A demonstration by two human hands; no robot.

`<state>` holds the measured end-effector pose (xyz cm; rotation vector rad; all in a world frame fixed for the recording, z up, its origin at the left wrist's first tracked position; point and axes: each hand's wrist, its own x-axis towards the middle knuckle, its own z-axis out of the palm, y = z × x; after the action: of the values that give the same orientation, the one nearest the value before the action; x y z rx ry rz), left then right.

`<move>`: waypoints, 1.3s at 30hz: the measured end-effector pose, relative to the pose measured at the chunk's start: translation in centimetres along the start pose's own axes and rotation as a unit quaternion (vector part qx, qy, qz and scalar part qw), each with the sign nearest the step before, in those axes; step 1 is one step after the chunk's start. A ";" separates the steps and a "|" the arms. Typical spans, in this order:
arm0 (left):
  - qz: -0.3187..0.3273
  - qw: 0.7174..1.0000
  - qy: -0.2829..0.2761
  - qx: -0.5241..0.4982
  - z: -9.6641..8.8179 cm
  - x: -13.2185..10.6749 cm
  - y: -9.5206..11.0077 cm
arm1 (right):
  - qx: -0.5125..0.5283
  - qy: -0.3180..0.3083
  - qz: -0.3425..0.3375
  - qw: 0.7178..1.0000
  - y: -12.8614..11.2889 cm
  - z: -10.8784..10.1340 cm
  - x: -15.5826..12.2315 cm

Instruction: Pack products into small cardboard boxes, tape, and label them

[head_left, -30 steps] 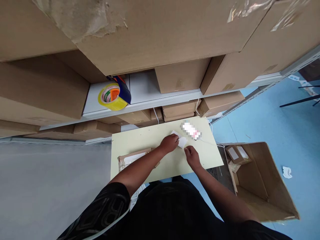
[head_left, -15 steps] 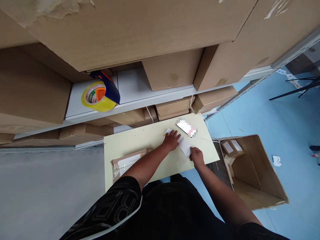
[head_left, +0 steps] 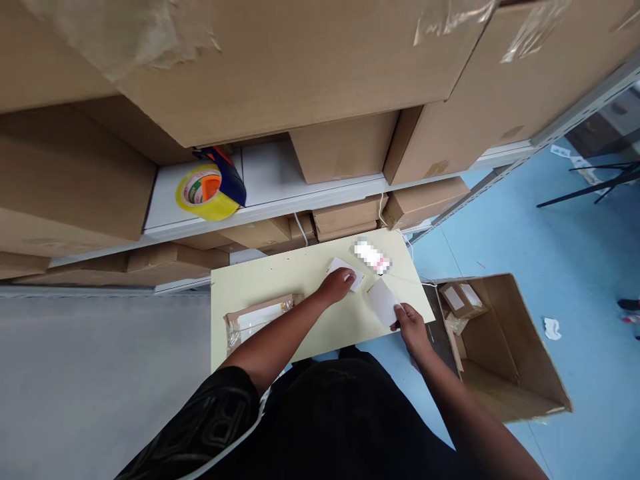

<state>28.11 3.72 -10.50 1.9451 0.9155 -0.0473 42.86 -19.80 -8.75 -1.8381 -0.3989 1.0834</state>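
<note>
The person is standing over a small pale tabletop (head_left: 280,283) and is working with paper labels. The right hand (head_left: 413,325) is holding a white label (head_left: 383,301) at its near edge; the fingers are closed on it in a light pinch, and the label is lifted a little near the right side of the tabletop. The left hand (head_left: 334,287) is pressing down on a second white sheet (head_left: 349,271) that is lying flat toward the far edge; its fingers are bent and resting on the paper, not wrapped around it.

To the left, under the left forearm, a taped parcel (head_left: 257,318) is lying on the tabletop. A blurred small object (head_left: 371,256) is sitting at the far edge, just beside the sheet.

In my judgement the label is being separated from its backing. To do this well, the left hand should be keeping the sheet flat while the right hand is pulling slowly and low, so the label is not curling or sticking to itself.

An open cardboard box (head_left: 505,347) is standing on the blue floor to the right, and a yellow tape roll (head_left: 207,193) is lying on the shelf behind.
</note>
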 end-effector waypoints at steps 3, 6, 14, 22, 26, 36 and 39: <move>-0.066 0.971 -0.043 -0.226 -2.3 -2.9 1.4 | 0.053 -0.071 -0.033 0.995 -4.0 0.6 0.7; -0.082 0.921 -0.031 -0.380 -4.7 -6.7 2.6 | 0.102 -0.152 -0.049 0.982 -7.2 2.0 1.4; -0.047 0.864 0.215 -0.453 -10.3 -18.7 3.5 | -0.180 -0.120 -0.285 0.934 -13.0 8.7 0.7; 0.001 0.807 0.322 -0.496 -11.0 -31.3 3.5 | -0.266 -0.300 -0.649 0.646 -18.6 19.9 -8.9; 0.050 0.791 0.388 -0.470 -10.2 -38.9 2.8 | -0.235 -0.412 -0.605 0.640 -17.6 24.9 -15.0; 0.099 0.718 0.460 -0.514 -6.1 -58.3 -1.4 | -0.214 -0.530 -0.599 0.561 -13.1 31.9 -31.9; 0.104 0.707 0.480 -0.508 -4.7 -62.5 -2.2 | -0.218 -0.539 -0.613 0.535 -11.8 33.6 -35.7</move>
<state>-19.67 -28.12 14.64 0.8701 0.9896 1.4324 -2.36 -18.45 13.53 -0.4435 -2.4101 0.8590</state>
